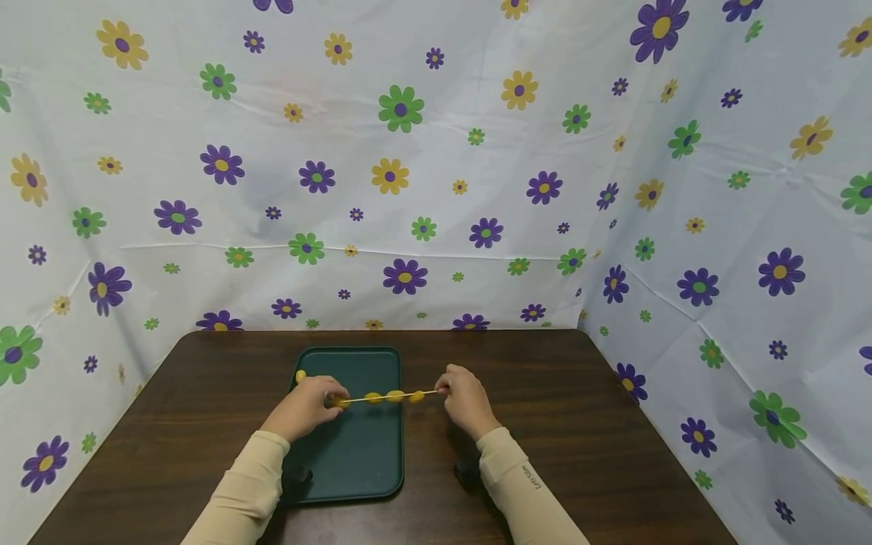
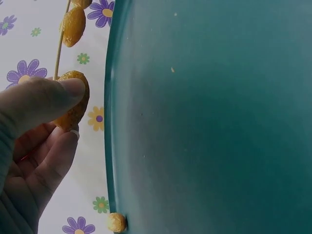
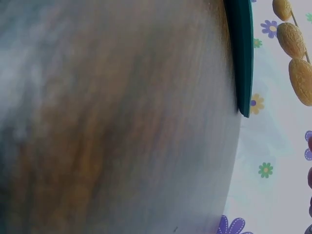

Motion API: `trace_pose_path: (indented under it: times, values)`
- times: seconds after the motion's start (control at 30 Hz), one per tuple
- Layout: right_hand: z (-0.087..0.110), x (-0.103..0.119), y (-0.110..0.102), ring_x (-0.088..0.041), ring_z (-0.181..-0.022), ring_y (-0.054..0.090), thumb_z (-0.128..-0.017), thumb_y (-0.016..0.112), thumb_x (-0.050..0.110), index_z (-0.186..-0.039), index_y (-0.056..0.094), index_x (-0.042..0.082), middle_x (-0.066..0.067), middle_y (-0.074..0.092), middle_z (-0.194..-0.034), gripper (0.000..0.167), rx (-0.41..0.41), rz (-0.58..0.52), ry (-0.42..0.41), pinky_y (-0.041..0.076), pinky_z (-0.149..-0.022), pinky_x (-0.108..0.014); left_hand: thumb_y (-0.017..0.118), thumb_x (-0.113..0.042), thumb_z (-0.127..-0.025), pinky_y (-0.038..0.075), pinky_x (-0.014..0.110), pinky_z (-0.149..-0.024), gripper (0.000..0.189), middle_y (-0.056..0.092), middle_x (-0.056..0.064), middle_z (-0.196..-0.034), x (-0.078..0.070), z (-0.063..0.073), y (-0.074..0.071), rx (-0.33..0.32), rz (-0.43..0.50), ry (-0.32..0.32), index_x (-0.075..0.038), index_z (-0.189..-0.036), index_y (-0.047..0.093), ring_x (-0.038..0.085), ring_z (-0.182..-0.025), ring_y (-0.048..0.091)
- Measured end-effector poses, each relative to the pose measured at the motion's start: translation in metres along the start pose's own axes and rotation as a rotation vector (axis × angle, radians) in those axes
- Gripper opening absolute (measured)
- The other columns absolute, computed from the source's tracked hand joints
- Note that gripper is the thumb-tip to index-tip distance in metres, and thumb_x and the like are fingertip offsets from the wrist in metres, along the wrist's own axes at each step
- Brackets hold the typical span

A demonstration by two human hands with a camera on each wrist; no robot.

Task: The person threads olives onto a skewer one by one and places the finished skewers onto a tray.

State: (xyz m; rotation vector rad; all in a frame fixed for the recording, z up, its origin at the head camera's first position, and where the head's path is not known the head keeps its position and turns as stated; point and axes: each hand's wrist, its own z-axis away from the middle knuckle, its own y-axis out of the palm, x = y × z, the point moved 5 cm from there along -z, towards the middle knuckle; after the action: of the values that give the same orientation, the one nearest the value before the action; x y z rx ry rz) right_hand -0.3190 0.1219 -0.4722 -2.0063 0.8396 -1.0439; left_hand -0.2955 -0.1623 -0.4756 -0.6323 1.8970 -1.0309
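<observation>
A thin wooden skewer [image 1: 431,392] runs almost level between the two hands. Three yellow-brown, wrinkled oval pieces of food [image 1: 395,396] are threaded along its middle. The left hand [image 1: 306,407] pinches another such piece [image 2: 75,111] between thumb and fingers at the skewer's left end, over the tray. At the opposite end, the fingers of the right hand [image 1: 467,400] pinch the bare skewer, to the right of the tray. The right wrist view catches the threaded pieces [image 3: 291,40] at its upper right, with only fingertips at its edge.
A dark green tray [image 1: 361,462] lies on the brown wooden table [image 1: 565,424]. One loose yellow piece [image 2: 116,222] sits by the tray's far left rim. Flower-patterned white sheets [image 1: 436,212] hang behind and beside the table.
</observation>
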Motion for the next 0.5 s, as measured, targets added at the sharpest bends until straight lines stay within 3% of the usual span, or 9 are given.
trace_pose_path:
  times: [0.5]
  values:
    - [0.0001,0.0021,0.0031,-0.011,-0.068,0.05,-0.084,0.073,-0.01,-0.08,0.078,0.007,0.008,0.048,-0.072,0.018,0.002,0.008,-0.018,0.049,-0.066,-0.03,0.084,-0.002,-0.08,0.058,0.034,-0.074,0.02,0.071,-0.003,-0.095,-0.0035,-0.0009,0.0002,0.004,-0.012,0.014,-0.012,-0.096,0.079,0.014,-0.084,0.065]
